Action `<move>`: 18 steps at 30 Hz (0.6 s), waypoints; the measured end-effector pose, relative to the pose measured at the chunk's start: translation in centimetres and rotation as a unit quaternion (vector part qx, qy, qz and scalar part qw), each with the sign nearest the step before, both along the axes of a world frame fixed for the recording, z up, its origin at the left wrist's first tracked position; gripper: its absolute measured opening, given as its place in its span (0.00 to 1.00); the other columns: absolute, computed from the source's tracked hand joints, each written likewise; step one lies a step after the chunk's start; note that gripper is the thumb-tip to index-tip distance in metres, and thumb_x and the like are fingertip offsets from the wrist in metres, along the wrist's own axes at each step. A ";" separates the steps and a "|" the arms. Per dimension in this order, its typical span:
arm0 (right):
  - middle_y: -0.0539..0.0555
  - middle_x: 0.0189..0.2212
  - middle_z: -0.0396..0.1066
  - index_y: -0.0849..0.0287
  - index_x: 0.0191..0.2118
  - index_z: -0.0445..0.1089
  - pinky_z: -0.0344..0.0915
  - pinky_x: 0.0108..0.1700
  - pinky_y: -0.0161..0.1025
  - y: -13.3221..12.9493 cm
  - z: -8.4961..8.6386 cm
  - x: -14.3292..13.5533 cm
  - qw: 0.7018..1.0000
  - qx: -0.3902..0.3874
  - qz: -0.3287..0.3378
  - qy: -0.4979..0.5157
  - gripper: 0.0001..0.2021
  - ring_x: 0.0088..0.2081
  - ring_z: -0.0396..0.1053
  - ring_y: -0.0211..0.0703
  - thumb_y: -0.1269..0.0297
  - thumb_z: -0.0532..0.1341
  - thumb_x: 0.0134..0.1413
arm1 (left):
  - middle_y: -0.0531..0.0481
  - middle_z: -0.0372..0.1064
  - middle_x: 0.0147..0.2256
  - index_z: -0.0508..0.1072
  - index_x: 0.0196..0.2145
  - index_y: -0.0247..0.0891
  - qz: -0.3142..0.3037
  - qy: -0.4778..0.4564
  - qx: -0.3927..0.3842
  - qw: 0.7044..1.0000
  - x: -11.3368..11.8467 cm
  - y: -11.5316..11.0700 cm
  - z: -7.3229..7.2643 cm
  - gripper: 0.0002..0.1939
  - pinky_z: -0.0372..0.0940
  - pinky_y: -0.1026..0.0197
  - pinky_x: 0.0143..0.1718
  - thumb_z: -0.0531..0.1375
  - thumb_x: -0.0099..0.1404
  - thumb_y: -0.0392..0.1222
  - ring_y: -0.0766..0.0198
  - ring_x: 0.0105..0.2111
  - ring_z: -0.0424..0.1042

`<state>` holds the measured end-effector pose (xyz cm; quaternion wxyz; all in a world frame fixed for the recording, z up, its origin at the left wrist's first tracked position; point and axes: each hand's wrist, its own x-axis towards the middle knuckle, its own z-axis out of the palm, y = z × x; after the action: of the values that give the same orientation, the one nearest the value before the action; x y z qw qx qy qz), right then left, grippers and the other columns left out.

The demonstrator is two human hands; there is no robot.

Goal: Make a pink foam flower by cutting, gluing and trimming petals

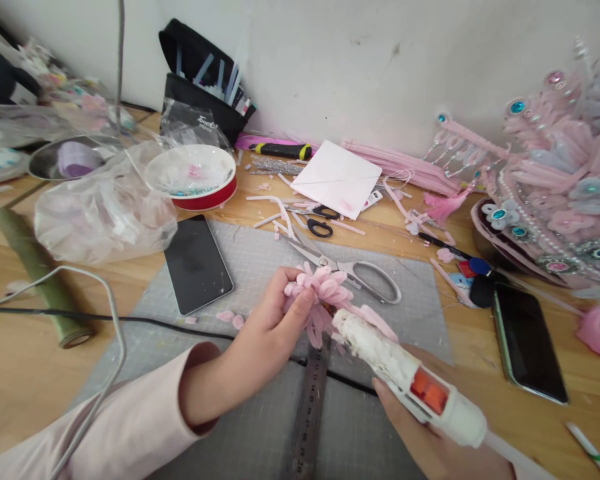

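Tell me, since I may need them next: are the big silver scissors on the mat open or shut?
Open: the silver scissors lie flat on the grey mat, their blades spread apart in a narrow V.

Glue gun (410, 380) nozzle hidden behind pink flower (325, 293); right hand (430, 440) cut off by bottom edge.

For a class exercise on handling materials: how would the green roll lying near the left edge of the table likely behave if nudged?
The green roll is a long cylinder lying on its side on the wooden table, so it would probably roll. It looks like wound sheet material, so likely light and somewhat stiff.
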<state>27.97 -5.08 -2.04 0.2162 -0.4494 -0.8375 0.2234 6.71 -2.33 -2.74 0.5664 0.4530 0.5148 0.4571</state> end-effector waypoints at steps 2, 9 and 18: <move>0.52 0.21 0.69 0.56 0.27 0.69 0.67 0.25 0.37 -0.1 -0.2 -0.1 1.000 0.010 -0.010 0.008 0.07 0.26 0.68 0.43 0.66 0.56 0.52 | 0.54 0.65 0.28 0.60 0.37 0.40 -0.007 -0.002 0.006 1.000 0.0 0.0 -0.1 0.07 0.62 0.65 0.28 0.49 0.65 0.45 0.69 0.25 0.65; 0.52 0.19 0.68 0.56 0.25 0.68 0.66 0.23 0.37 0.3 0.4 -0.5 0.999 -0.016 -0.024 0.044 0.07 0.23 0.68 0.43 0.67 0.56 0.51 | 0.53 0.67 0.28 0.59 0.39 0.39 -0.017 0.002 0.007 1.000 -0.1 -0.1 -0.1 0.08 0.61 0.64 0.29 0.49 0.65 0.45 0.67 0.25 0.66; 0.52 0.26 0.75 0.53 0.31 0.71 0.69 0.25 0.35 0.5 0.2 -0.5 0.978 -0.118 -0.143 0.092 0.07 0.30 0.73 0.46 0.64 0.56 0.48 | 0.53 0.67 0.29 0.62 0.36 0.40 0.014 0.024 0.001 1.000 -0.1 0.2 0.3 0.08 0.59 0.65 0.28 0.51 0.64 0.46 0.68 0.25 0.64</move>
<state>27.43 -4.59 -1.81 0.2673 -0.5645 -0.7087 0.3281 6.62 -2.14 -2.44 0.5468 0.4577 0.5338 0.4544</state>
